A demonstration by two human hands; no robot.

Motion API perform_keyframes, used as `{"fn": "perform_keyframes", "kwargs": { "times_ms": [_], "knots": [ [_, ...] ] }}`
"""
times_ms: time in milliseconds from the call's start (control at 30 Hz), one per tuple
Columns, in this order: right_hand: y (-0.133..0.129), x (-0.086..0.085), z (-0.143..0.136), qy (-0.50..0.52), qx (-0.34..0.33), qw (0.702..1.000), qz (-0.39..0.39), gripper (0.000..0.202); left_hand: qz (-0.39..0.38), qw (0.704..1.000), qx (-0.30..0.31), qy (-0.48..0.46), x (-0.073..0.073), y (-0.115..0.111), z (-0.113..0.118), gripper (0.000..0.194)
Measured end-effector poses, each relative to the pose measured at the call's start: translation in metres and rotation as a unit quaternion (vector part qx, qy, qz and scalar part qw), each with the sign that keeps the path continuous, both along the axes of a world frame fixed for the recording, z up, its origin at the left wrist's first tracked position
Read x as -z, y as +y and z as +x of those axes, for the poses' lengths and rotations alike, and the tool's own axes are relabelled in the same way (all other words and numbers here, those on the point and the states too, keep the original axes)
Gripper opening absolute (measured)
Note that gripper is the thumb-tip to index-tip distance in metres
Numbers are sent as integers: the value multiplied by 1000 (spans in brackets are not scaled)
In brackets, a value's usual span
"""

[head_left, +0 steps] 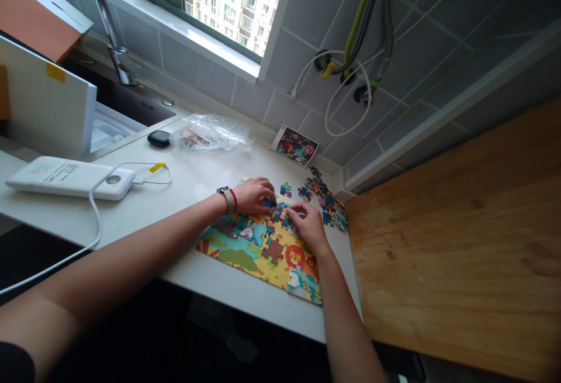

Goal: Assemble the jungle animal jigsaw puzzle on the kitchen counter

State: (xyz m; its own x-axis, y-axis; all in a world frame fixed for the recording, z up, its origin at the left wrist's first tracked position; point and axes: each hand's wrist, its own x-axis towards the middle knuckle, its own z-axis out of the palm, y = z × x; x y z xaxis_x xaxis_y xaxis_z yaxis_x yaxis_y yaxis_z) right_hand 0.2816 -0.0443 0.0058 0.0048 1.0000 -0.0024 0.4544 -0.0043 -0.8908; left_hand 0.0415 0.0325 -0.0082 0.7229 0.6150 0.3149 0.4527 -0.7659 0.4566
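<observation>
A partly joined jigsaw puzzle [256, 254] with animals on a yellow and teal ground lies on the white counter. My left hand [252, 196], wearing a watch and a red band, rests at its upper edge. Its bent fingers and thumb close around a dark blue puzzle piece [266, 202]. From the right, my right hand [310, 228] pinches at a small colourful piece [289, 212] on the puzzle's upper part; the fingertips partly hide it. A loose piece [286, 189] sits just beyond both hands, and a darker loose piece [305, 194] lies to its right.
More loose pieces [326, 199] are heaped by the right wall. A picture card [294, 145] leans against the tiles. Clear plastic wrapping [214, 134], a black case [159, 138] and a white power bank [70, 178] with a cable stand left. A wooden board [460, 225] borders the counter's right side.
</observation>
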Motion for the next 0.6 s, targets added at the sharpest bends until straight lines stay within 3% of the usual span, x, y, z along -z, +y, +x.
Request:
{"fn": "perform_keyframes", "kwargs": {
  "times_ms": [133, 267, 467, 600],
  "knots": [
    [2, -2, 11, -50, 30, 998, 15, 35, 0, 1000, -6, -6, 0, -1, 0, 24],
    [7, 0, 18, -77, 42, 993, 77, 33, 8, 1000, -11, 16, 1, -1, 1, 26],
    [6, 3, 15, -97, 25, 993, 66, 34, 13, 1000, -6, 26, 0, -3, 1, 30],
    [6, -4, 15, -92, 18, 988, 120, 53, 12, 1000, 7, 15, 1, -6, 3, 40]
  ]
}}
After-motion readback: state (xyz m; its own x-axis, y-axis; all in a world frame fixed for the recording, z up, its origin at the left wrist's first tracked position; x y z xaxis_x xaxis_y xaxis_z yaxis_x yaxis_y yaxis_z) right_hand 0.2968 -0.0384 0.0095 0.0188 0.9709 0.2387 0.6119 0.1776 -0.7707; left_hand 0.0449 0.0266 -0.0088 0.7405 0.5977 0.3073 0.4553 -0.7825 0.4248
